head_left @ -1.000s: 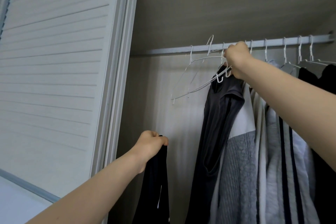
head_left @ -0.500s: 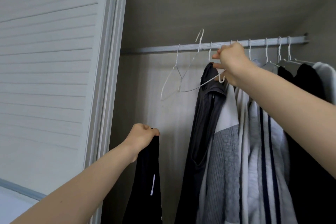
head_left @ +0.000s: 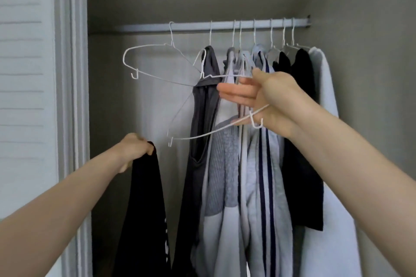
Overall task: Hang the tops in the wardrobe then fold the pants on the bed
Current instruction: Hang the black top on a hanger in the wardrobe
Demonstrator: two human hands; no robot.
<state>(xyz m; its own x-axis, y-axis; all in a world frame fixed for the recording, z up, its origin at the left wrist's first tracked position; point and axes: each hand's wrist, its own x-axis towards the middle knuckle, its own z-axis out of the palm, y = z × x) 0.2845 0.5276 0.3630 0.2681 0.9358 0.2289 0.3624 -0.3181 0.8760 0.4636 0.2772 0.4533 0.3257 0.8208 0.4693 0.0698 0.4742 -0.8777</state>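
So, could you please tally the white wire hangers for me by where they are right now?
Bare hanger on the rail: 1
Loaded hangers on the rail, carrying clothes: 7
Held hanger, off the rail in the right hand: 1
Total: 9

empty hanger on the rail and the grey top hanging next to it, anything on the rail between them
Head view: nothing hangs there. The rail is bare between the empty hanger and the grey top.
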